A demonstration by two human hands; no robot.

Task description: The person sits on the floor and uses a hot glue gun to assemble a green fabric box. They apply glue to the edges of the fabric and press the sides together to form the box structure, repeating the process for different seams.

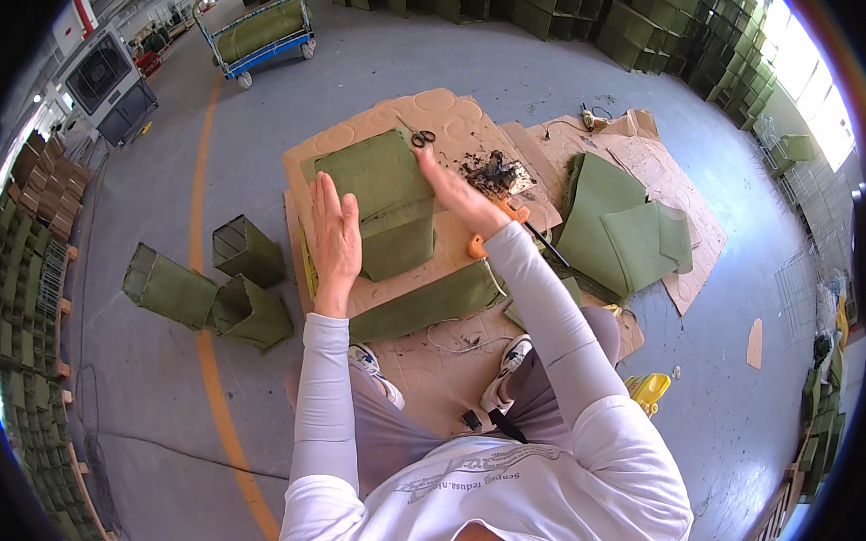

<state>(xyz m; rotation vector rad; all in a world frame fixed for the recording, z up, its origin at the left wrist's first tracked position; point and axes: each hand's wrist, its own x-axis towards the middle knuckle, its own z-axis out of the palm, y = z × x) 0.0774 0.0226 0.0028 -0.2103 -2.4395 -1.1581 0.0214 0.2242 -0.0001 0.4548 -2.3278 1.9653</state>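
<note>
A green, stiff felt-like box [377, 182] sits before me on brown cardboard [465, 236]. My left hand [336, 236] is held upright at its left side, fingers straight and together, thumb apart. At the box's right edge is my right hand [454, 192], its fingers stretched toward the far right corner. Neither hand grips anything; whether the palms touch the box I cannot tell. Just past my right fingertips lie black-handled scissors [421, 137]. An orange tool that looks like a glue gun [478, 246] lies by my right wrist. A long green piece [425, 301] lies nearer me.
Dark scraps [492, 175] lie right of the box. Flat green sheets [622, 230] rest on more cardboard at right. Several green square tubes [248, 310] stand or lie on the floor at left. A blue cart [263, 47] is far off; green boxes [557, 9] are stacked behind.
</note>
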